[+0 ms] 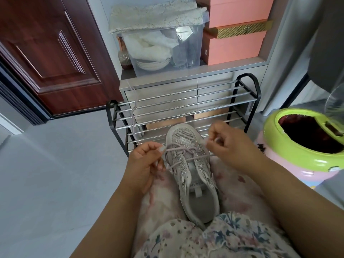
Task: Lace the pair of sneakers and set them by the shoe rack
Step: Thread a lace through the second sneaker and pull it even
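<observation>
From the head view, the sneaker lies cradled in her lap, toe toward the rack, likely so the eyelets face up and stay steady. The left hand pinches one end of the lace; the right hand pinches the other, both drawn outward to tighten the crossings. A spare lace hangs over the rack. The second sneaker isn't visible.
</observation>
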Available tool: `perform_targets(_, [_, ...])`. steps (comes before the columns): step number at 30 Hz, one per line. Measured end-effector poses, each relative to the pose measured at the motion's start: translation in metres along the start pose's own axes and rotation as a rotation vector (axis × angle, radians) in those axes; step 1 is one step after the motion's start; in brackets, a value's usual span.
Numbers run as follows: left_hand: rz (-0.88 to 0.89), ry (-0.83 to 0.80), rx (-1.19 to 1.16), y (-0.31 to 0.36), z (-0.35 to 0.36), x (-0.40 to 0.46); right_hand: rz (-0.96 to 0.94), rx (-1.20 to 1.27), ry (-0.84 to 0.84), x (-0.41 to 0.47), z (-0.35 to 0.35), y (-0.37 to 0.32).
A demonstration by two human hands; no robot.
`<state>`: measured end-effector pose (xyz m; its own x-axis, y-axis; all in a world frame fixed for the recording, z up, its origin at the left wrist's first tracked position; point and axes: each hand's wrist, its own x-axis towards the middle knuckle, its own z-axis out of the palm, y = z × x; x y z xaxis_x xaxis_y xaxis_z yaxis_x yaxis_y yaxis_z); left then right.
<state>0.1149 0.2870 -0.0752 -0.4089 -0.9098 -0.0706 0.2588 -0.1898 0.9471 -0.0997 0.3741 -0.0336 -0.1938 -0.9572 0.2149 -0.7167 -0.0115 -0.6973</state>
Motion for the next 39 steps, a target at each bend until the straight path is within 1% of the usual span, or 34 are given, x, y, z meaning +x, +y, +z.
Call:
perform_targets(2, [0.006, -0.045, 0.157, 0.0, 0.002, -0.001, -0.083, -0.301, -0.116, -0.003, 0.001, -0.006])
perform_targets(4, [0.018, -0.057, 0.311, -0.001, 0.004, -0.003, -0.116, -0.508, -0.196, -0.001, 0.001, -0.005])
perform_targets(5, [0.028, -0.057, 0.352, 0.0, 0.006, -0.004, -0.13, -0.541, -0.221, 0.001, 0.0, -0.005])
perform_targets(6, [0.034, -0.057, 0.362, 0.0, 0.006, -0.005, -0.133, -0.507, -0.234, 0.002, -0.002, -0.003])
perform_targets(8, [0.027, -0.057, 0.314, 0.001, 0.006, -0.006, -0.092, -0.237, -0.21, 0.002, -0.004, 0.001])
perform_targets(10, [0.02, -0.052, 0.296, 0.002, 0.005, -0.006, -0.037, 0.129, -0.136, 0.002, -0.003, 0.003])
perform_targets(12, [0.013, -0.052, 0.351, 0.001, 0.005, -0.006, 0.043, 0.552, -0.077, 0.002, -0.001, 0.0])
perform_targets(14, [0.014, -0.062, 0.395, 0.001, 0.007, -0.006, 0.135, 1.009, -0.114, 0.002, -0.002, -0.003])
perform_targets(15, [0.019, -0.068, 0.405, 0.001, 0.008, -0.007, 0.164, 1.167, -0.149, 0.002, -0.003, -0.005])
perform_targets(16, [0.024, -0.074, 0.408, 0.001, 0.008, -0.007, 0.178, 1.236, -0.176, 0.002, -0.004, -0.006])
perform_targets(17, [0.028, -0.08, 0.409, 0.002, 0.008, -0.007, 0.184, 1.238, -0.186, 0.002, -0.005, -0.008])
perform_targets(19, [0.026, -0.097, 0.42, 0.002, 0.007, -0.007, 0.206, 1.18, -0.154, 0.002, -0.008, -0.007])
perform_targets(22, [0.0, -0.134, 0.47, 0.001, 0.006, -0.006, 0.339, 1.087, -0.12, 0.005, -0.013, -0.001])
perform_targets(23, [-0.005, -0.142, 0.476, 0.001, 0.006, -0.006, 0.377, 1.008, -0.14, 0.005, -0.013, 0.001])
perform_targets(25, [-0.003, -0.154, 0.469, 0.001, 0.007, -0.007, 0.414, 0.771, -0.22, 0.002, -0.012, -0.001])
perform_targets(27, [0.003, -0.166, 0.45, 0.002, 0.008, -0.007, 0.401, 0.521, -0.331, -0.003, -0.01, -0.007])
perform_targets(29, [0.004, -0.174, 0.453, 0.002, 0.007, -0.008, 0.364, 0.353, -0.416, -0.005, -0.009, -0.012])
perform_targets(32, [0.027, -0.173, 0.516, 0.002, 0.007, -0.008, 0.351, 0.243, -0.481, -0.006, -0.009, -0.013])
perform_targets(35, [0.063, -0.178, 0.574, 0.003, 0.006, -0.007, 0.357, 0.192, -0.543, -0.007, -0.011, -0.014])
perform_targets(37, [0.074, -0.192, 0.59, 0.005, 0.004, -0.008, 0.355, 0.139, -0.548, -0.007, -0.012, -0.014])
perform_targets(39, [0.055, -0.17, 0.551, 0.009, 0.006, -0.01, 0.355, 0.067, -0.545, -0.008, -0.011, -0.013])
